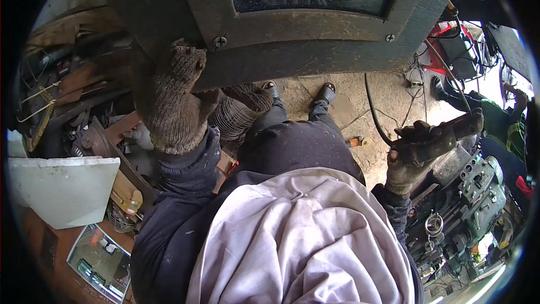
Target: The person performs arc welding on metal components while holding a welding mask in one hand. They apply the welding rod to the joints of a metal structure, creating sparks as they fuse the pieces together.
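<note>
Floor: a tan, scuffed floor [349, 101] is spreading beneath the person's feet [327, 93], a small orange object [354, 142] lying on it.
Left grip: the gloved left hand [175, 97] is clasping, fingers curled in, the lower left edge of a dark panel [304, 59] with a framed window, which is filling the upper view.
Right grip: the gloved right hand [406, 162] is wrapping firmly around a dark holder [444, 138]; a black cable [372, 107] is running down to it.
Left side: a white board [62, 188] is standing near scrap [81, 86].
Right side: a grey-green machine [478, 191] is standing near the holder, a co-worker [498, 119] beyond.
</note>
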`<state>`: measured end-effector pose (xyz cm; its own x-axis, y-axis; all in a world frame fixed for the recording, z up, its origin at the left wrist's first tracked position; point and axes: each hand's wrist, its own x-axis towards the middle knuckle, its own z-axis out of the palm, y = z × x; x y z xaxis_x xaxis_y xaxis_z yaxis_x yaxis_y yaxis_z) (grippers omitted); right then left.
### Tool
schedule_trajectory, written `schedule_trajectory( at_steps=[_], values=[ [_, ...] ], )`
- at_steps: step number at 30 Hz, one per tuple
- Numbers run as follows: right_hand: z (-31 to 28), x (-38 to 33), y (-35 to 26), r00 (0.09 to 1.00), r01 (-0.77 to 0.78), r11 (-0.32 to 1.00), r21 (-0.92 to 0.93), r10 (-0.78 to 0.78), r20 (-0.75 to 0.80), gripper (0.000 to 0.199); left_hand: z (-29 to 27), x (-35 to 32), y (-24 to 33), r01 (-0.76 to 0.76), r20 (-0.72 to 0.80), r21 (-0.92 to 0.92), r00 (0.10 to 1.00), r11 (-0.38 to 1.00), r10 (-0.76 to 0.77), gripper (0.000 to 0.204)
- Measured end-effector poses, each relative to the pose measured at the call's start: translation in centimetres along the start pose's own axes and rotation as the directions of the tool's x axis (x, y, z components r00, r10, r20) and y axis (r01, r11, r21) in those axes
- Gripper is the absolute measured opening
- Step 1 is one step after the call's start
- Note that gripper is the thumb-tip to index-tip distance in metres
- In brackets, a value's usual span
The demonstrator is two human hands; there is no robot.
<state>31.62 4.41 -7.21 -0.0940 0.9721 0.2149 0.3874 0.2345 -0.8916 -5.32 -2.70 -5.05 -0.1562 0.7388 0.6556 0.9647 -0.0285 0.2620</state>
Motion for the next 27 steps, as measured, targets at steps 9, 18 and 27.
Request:
schedule_trajectory(
  at_steps=[9, 18, 27],
  values=[
    [-2.1, -0.6, 0.8, 0.973, -0.203, 0.977, -0.068, 0.209, 0.095, 0.094, -0.7, 3.4, -0.4, 0.417, 0.371, -0.903, 0.635, -0.104, -0.678, 0.045],
    [-1.4, -0.6, 0.9, 0.994, -0.1, 0.995, 0.005, 0.1, 0.039, 0.09, -4.1, 3.8, -4.3, 0.387, 0.404, -0.902, 0.607, -0.19, -0.684, 0.046],
    [-0.7, -0.2, 0.5, 0.994, -0.109, 0.994, 0.019, 0.109, 0.0, 0.095, -0.7, 4.0, -0.2, 0.432, 0.358, -0.895, 0.553, -0.108, -0.752, 0.047]
  ],
)
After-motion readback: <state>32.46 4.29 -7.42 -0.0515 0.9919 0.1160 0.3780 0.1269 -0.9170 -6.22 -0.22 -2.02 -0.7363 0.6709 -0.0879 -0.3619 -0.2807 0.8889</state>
